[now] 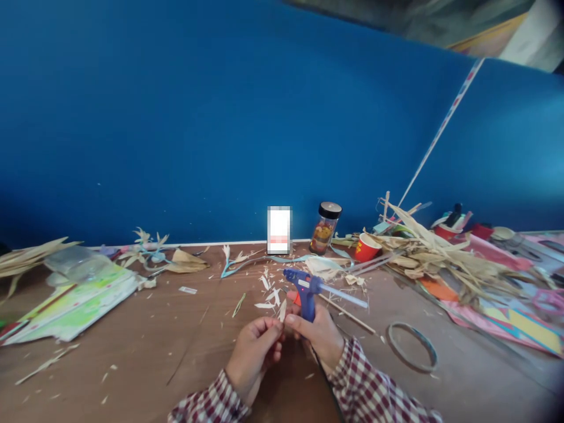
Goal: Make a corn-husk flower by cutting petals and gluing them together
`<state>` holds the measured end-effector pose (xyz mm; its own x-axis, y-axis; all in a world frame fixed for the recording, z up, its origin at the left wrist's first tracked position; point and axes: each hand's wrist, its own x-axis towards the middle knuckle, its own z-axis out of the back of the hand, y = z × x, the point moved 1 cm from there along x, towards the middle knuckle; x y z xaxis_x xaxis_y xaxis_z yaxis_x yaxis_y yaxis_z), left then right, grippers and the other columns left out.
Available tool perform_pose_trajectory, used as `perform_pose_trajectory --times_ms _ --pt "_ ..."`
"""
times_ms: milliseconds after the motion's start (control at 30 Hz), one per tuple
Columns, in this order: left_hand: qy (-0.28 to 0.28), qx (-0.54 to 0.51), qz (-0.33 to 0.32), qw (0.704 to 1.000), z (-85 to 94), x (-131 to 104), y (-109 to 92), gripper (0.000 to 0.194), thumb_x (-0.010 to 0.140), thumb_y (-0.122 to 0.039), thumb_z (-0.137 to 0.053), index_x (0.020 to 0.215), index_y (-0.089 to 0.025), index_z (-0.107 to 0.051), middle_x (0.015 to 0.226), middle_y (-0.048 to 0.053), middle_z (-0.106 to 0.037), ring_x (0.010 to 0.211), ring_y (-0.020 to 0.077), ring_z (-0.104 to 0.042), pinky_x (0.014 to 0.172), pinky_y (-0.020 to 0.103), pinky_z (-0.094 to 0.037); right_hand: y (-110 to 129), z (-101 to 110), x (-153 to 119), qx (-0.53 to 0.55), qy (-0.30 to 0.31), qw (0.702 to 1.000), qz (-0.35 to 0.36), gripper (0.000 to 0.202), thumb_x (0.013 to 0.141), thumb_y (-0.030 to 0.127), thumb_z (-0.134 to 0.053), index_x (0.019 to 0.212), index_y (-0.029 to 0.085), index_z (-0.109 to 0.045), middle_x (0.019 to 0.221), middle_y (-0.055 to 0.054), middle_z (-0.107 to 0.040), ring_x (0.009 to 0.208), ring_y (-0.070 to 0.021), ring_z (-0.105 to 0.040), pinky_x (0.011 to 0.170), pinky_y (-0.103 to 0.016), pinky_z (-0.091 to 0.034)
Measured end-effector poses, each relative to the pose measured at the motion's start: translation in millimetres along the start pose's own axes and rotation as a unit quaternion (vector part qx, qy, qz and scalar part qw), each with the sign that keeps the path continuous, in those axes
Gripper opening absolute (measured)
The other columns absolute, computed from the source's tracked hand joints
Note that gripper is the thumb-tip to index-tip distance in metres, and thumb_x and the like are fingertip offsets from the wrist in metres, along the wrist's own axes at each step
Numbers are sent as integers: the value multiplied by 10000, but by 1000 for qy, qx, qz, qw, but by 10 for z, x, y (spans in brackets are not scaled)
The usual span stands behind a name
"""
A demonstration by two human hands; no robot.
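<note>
My left hand (254, 352) is closed in a pinch at the base of a small pale corn-husk petal (282, 310), which points upward. Close beside it, the thumb of my right hand (324, 336) meets the petal's lower end. That same hand is wrapped around the handle of a blue glue gun (304, 285); the nozzle points left and a clear glue stick (346, 296) juts from the back. Several cut husk pieces (264, 305) lie on the table just beyond my fingers. A thin stick (352, 317) lies to the right of the gun, partly hidden by it.
Behind stand a dark-lidded jar (325, 229) and a red paper cup (368, 248). Dried husks (440, 252) heap at the right, near a tape ring (412, 346). Blue-stemmed husk flowers (227, 261) and green-white paper (79, 305) lie left. A blue partition (198, 117) closes the back.
</note>
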<state>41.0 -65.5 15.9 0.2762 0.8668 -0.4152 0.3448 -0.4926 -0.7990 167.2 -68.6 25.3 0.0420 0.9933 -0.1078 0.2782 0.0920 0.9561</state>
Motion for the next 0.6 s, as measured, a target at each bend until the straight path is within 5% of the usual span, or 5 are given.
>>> perform_pose_trajectory --times_ms 600 --pt "-28 43 -46 998 13 1 57 254 559 -344 -703 607 -137 -566 501 -35 -542 392 35 -436 372 143 -351 7 26 -16 -32 -47 998 5 515 678 370 -642 1100 133 -466 656 20 -550 487 -81 -460 445 -202 -388"
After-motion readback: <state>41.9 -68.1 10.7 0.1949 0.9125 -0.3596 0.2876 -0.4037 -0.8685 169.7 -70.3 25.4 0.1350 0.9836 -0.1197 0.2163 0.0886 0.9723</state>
